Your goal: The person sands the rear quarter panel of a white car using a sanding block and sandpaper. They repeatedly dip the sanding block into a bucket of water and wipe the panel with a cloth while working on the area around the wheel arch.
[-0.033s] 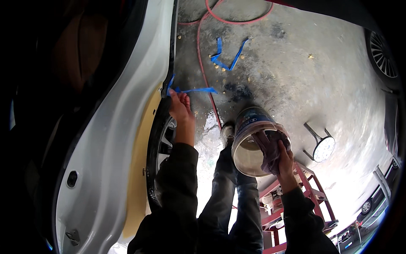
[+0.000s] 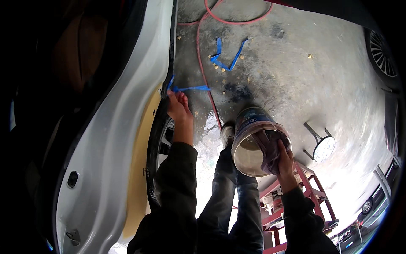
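My left hand (image 2: 179, 106) is closed with its fingertips at the edge of the car body, pinching a strip of blue masking tape (image 2: 195, 88). One end of that strip runs up along the body's dark edge; the other sticks out to the right. Beside the hand, a yellowish patch (image 2: 136, 178) borders the wheel arch of the silver car body (image 2: 99, 169), above a tire (image 2: 153, 169). My right hand (image 2: 285, 161) grips the rim of a tilted bucket (image 2: 246, 160) together with a dark purplish cloth (image 2: 267, 152) draped over that rim. The bucket's bottom is partly hidden.
A red hose (image 2: 202, 63) snakes over the concrete floor near my shoe (image 2: 227, 134). Loose blue tape (image 2: 228, 67) lies ahead among small crumbs. To the right stand a round-topped stool (image 2: 324, 149) and a red metal rack (image 2: 311, 192). Another car's wheel (image 2: 382, 55) is at far right.
My left hand has shifted very slightly left. The tape's free end has drawn back a little to the left. My right hand, the bucket and the cloth look the same.
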A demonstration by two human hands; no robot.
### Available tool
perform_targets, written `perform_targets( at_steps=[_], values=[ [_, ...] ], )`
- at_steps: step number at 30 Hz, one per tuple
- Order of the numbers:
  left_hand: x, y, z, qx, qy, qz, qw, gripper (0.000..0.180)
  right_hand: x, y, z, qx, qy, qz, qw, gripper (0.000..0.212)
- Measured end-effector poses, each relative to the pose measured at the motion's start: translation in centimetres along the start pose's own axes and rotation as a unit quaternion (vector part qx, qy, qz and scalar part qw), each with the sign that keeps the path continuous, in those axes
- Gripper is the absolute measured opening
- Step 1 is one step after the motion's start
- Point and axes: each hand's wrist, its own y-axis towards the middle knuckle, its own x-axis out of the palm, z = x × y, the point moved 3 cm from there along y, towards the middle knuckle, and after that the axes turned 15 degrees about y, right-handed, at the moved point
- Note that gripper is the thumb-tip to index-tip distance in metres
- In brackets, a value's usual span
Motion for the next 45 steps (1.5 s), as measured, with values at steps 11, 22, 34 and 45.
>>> perform_targets(
  at_steps=[11,22,34,45],
  values=[
    [-0.8,3.5,-7.3,-0.068,0.377,-0.120,0.916,0.017,-1.7,-0.7,0.1,0.004,0.035,0.036,0.999,0.030],
    [2.1,-7.3,-6.1,0.045,0.428,-0.142,0.891,0.026,-4.6,-3.7,-2.7,0.118,0.277,-0.087,0.950,0.041],
    [3.4,-28.4,-9.6,0.070,0.298,-0.558,0.772,0.062,-4.8,-9.6,-6.8,-0.132,-0.229,-0.237,0.935,0.043],
    [-1.4,-35.9,-10.5,0.083,0.432,-0.425,0.791,0.065,-14.3,-8.0,-7.7,0.014,0.060,-0.154,0.986,0.030]
  ],
)
